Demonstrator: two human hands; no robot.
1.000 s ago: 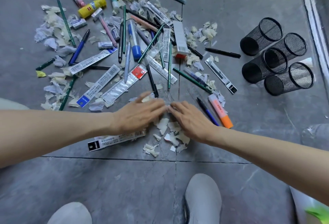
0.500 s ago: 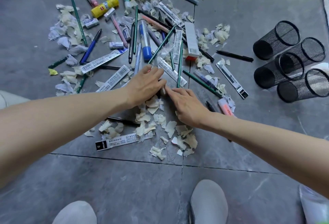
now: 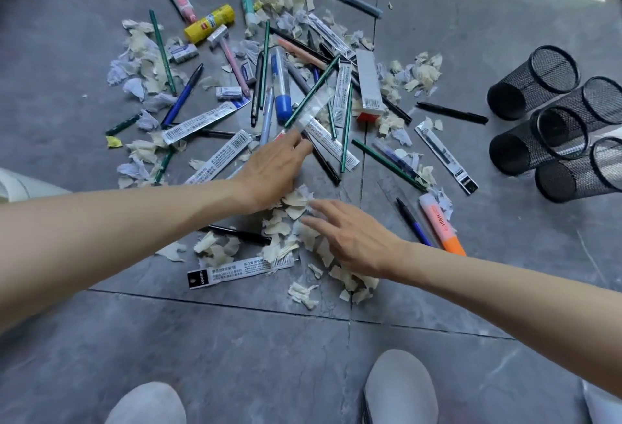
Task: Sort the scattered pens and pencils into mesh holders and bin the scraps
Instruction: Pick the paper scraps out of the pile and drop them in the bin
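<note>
A grey tiled floor (image 3: 235,356) fills the view, seen from above by a person whose two bare forearms reach forward from the lower left and lower right. Across the upper middle of the floor lies a wide scatter of pens, pencils, barcode-printed refill packets and torn paper scraps (image 3: 289,211), all mixed and overlapping.

At the right edge, well apart from the scatter, four black mesh holders (image 3: 535,83) lie on their sides in a tight cluster, touching one another. Two pale shoes (image 3: 400,386) show at the bottom edge.

The left hand (image 3: 276,171) is stretched into the near edge of the scatter, fingers extended, their tips at the lower end of a clear plastic packet (image 3: 314,110). Whether they pinch it or only touch it cannot be told. The right hand (image 3: 353,238) is just beside it and nearer the person, palm down, fingers straight and spread over a patch of cream scraps. The hands are close but not touching.

An orange-tipped pink highlighter (image 3: 437,221) lies right of the right hand, with a blue pen (image 3: 412,221) just beside it. A black pen (image 3: 239,234) lies near the left forearm. A yellow glue stick (image 3: 208,23) sits at the far left of the scatter.
</note>
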